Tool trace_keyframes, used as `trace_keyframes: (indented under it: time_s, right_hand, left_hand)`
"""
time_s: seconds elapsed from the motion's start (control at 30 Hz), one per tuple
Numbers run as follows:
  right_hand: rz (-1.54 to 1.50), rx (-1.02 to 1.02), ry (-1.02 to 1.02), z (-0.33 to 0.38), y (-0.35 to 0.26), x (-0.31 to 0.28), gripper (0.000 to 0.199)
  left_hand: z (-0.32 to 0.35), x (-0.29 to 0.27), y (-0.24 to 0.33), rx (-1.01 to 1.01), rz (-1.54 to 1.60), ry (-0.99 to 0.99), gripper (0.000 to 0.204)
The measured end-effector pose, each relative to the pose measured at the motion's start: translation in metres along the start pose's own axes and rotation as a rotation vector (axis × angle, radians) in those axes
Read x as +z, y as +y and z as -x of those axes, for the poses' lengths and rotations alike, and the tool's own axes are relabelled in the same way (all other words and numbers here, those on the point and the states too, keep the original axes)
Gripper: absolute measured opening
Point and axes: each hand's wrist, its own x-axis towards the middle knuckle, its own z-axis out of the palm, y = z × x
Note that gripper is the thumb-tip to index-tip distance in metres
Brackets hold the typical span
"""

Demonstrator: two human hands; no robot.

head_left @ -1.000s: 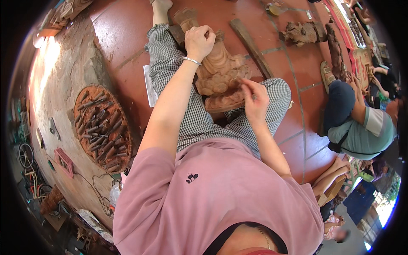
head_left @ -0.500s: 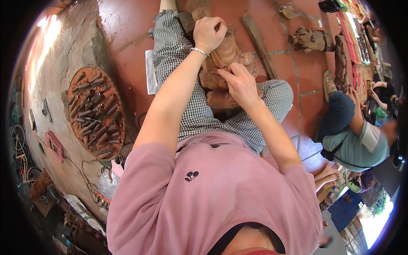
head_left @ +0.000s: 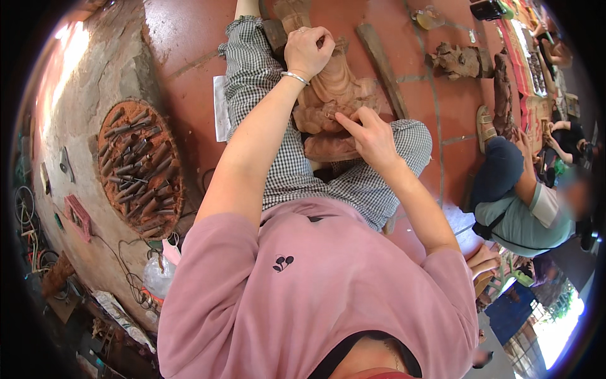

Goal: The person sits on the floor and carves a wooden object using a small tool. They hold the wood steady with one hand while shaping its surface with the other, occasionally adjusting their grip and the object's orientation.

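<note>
A brown wooden carving [head_left: 334,79] with draped folds lies between my legs, its rounded base nearest to me. My left hand [head_left: 308,52], with a bracelet at its wrist, is curled closed over the carving's upper left side; whatever is inside the fingers is hidden. My right hand [head_left: 374,138] has its index finger stretched out, the tip at the carved detail on the lower part. Its other fingers are loosely bent, and nothing shows in them.
At left, a round basket [head_left: 178,136] of wood shavings holds several chisels. A wooden stick [head_left: 384,69] lies right of the carving, with a rough wood piece [head_left: 457,61] beyond. A sandal [head_left: 485,129] and another person [head_left: 530,211] are at right. A dark wooden block [head_left: 274,35] stands near my left hand.
My right hand has moved slightly right and toward me, its index fingertip sliding along the carving. The left hand stays almost in place, still curled.
</note>
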Motion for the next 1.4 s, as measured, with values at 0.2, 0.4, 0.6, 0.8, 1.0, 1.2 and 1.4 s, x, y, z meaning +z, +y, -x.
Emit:
trace_keyframes:
  time_s: [0.2,0.4,0.6,0.8,1.0,1.2,1.4]
  right_hand:
    - [0.032,0.034,0.112,-0.019,-0.017,0.006,0.036]
    - [-0.065,0.169,0.232,-0.017,-0.036,0.002,0.022]
    - [-0.049,0.273,0.285,-0.014,-0.045,0.027,0.019]
    - [-0.052,0.295,0.363,-0.029,-0.034,0.039,0.020]
    - [-0.119,0.361,0.197,0.002,-0.056,0.022,0.017]
    - [-0.038,0.357,0.313,-0.036,-0.039,0.034,0.020]
    - [0.006,0.287,0.266,0.005,-0.047,0.023,0.019]
  left_hand:
    - [0.003,0.001,0.001,-0.003,0.009,-0.010,0.015]
    - [0.001,-0.001,0.002,-0.036,-0.003,-0.015,0.015]
    - [0.002,-0.005,0.004,-0.005,-0.005,-0.004,0.015]
    - [0.001,0.002,0.003,0.006,0.017,0.002,0.015]
    - [0.003,-0.003,-0.004,0.005,0.009,-0.002,0.015]
    - [0.002,0.000,0.003,-0.001,0.025,0.001,0.015]
    - [0.000,-0.003,0.001,-0.013,0.025,0.002,0.015]
